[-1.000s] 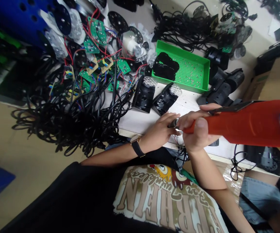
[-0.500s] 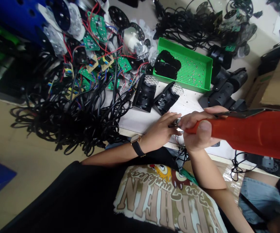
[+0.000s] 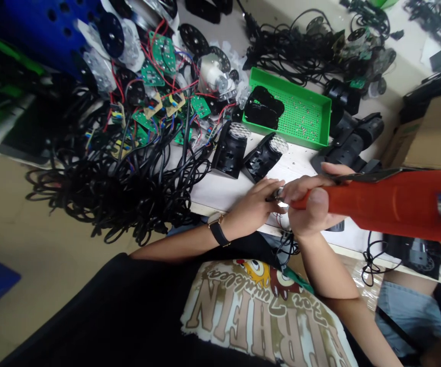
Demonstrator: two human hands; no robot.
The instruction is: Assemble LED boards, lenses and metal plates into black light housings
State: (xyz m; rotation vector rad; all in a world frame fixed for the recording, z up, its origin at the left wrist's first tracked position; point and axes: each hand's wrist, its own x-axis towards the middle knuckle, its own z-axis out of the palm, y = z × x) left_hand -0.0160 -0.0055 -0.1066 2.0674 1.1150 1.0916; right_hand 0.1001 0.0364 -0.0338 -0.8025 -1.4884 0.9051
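My right hand is closed around the orange power screwdriver, which has a metal lever along its side and reaches to the right edge. My left hand, with a black-strapped watch on its wrist, meets it at the table's front edge. The left fingers are closed on a small part with a shiny metal spot, mostly hidden by both hands. Thin wires hang just below. Beyond my left hand stand two black lamp housings with round, clear lens faces.
Behind the housings lies a green tray with black pieces and small screws. Tangled black cables, green circuit boards and clear plastic parts fill the left. More cables lie at the back. A cardboard box stands right; a person's leg shows lower right.
The view has shifted slightly, so the bench items sit a little lower in the picture. Both hands and the screwdriver keep nearly the same hold and position.
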